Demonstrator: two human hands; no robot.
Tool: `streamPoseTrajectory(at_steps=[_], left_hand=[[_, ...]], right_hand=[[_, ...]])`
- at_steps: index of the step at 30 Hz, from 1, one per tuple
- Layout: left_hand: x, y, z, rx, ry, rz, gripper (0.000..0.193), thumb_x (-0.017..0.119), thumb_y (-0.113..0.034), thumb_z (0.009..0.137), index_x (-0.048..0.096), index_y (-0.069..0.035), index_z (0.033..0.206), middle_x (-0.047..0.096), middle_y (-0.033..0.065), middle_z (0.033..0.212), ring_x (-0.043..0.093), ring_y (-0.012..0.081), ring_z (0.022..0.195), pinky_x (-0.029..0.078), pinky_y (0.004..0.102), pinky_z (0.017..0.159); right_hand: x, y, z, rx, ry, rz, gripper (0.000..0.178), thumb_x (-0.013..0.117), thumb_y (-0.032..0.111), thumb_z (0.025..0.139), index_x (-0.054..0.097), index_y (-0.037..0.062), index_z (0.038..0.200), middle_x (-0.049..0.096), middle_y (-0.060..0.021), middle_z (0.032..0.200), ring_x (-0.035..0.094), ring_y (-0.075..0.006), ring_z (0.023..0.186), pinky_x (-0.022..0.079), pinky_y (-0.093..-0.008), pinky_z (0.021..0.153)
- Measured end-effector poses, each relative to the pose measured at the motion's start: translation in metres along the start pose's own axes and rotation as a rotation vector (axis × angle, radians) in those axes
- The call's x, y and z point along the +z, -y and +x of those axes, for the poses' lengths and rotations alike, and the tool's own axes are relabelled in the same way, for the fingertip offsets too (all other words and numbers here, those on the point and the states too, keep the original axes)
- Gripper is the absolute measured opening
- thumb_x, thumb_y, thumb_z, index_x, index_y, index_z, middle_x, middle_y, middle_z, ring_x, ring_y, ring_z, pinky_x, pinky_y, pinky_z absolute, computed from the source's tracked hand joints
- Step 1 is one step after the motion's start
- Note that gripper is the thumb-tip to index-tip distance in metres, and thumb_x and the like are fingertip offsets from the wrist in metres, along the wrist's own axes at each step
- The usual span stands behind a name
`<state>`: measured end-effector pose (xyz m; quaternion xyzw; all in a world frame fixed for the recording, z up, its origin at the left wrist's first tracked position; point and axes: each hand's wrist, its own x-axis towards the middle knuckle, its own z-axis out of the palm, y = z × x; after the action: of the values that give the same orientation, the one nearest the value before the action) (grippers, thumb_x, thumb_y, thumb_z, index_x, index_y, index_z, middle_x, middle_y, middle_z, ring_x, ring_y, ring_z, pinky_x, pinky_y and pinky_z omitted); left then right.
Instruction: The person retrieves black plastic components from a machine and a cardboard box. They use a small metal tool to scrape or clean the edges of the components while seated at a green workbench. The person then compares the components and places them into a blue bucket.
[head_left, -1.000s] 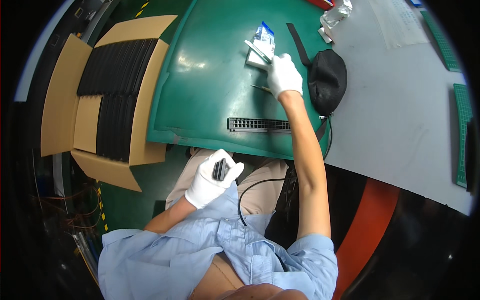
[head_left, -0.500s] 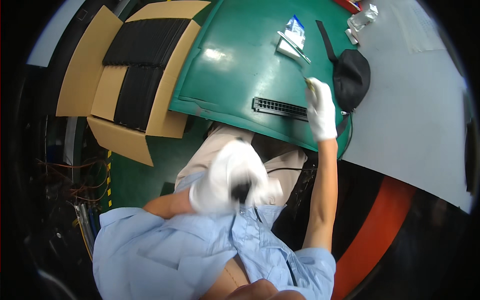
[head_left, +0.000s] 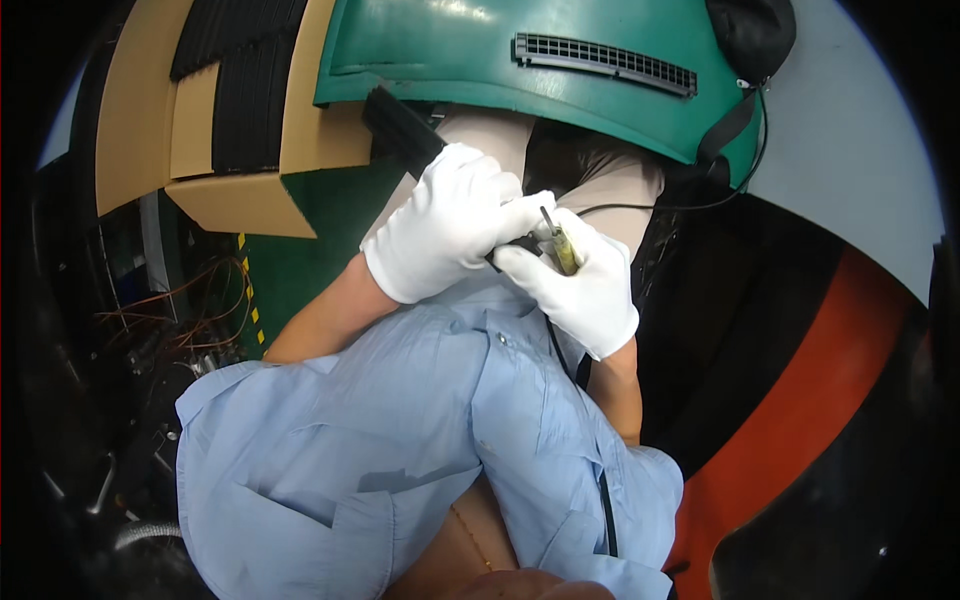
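Now the left hand is clutching a long black bar over the lap, apparently steadying it beside the right hand, which is gripping a yellow-handled tool; a black grille strip is lying on the bench.

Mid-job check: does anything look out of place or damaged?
Loose orange-brown wires lie tangled at the left, untidy near the open box. Nothing looks spilled. The black strip in the left hand shows no clear damage, though it's partly hidden.
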<state>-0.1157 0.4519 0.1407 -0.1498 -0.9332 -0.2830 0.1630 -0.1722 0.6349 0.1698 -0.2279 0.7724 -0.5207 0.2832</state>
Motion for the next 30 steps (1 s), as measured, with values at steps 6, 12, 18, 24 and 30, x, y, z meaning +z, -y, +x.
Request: streamPoseTrajectory(at_steps=[6,12,18,24,30], left_hand=[[-0.02,0.005,0.002,0.019,-0.048,0.122,0.056,0.071,-0.017,0.068,0.067,-0.013,0.124,0.062,0.003,0.089,0.062,0.0232,0.086,0.046,0.0351,0.076],[-0.027,0.014,-0.041,-0.914,-0.403,-0.973,0.076,0.062,-0.035,0.097,0.026,0.004,0.152,0.044,0.0197,0.146,0.048,0.0282,0.132,0.039,0.0415,0.11],[-0.01,-0.001,-0.005,-1.246,-0.562,-1.573,0.05,0.055,-0.039,0.103,0.05,0.004,0.128,0.055,0.0009,0.078,0.053,0.0123,0.06,0.046,0.0294,0.057],[0.004,0.0,-0.013,-1.284,-0.404,-1.563,0.046,0.055,-0.039,0.103,0.054,0.003,0.121,0.048,-0.002,0.065,0.046,0.0086,0.046,0.038,0.0249,0.044],[0.009,-0.009,-0.016,-1.269,-0.197,-1.424,0.045,0.06,-0.04,0.1,0.058,0.001,0.119,0.049,-0.0025,0.064,0.045,0.005,0.044,0.037,0.0213,0.038]], right_hand=[[0.017,-0.005,-0.007,-0.092,-0.064,-0.147,0.021,0.081,0.019,0.08,0.072,0.0043,0.091,0.066,-0.0076,0.072,0.063,-0.0209,0.058,0.05,-0.0306,0.058],[0.038,-0.004,-0.008,-0.286,-0.274,-0.153,0.02,0.08,0.019,0.079,0.07,0.0061,0.09,0.062,-0.0072,0.068,0.061,-0.0234,0.054,0.049,-0.0319,0.053],[0.051,-0.009,-0.013,-0.452,-0.004,-0.534,0.033,0.08,0.03,0.08,0.066,0.007,0.1,0.06,-0.0061,0.067,0.06,-0.0237,0.052,0.05,-0.033,0.052],[0.028,-0.019,-0.017,-0.39,0.025,-0.276,0.026,0.073,0.021,0.087,0.062,0.0084,0.107,0.063,-0.0082,0.078,0.062,-0.0282,0.059,0.05,-0.0361,0.055],[0.028,-0.027,0.0,-0.58,-0.107,-0.319,0.018,0.076,0.01,0.08,0.066,0.0069,0.095,0.065,-0.0086,0.087,0.064,-0.0284,0.07,0.05,-0.0351,0.06]])
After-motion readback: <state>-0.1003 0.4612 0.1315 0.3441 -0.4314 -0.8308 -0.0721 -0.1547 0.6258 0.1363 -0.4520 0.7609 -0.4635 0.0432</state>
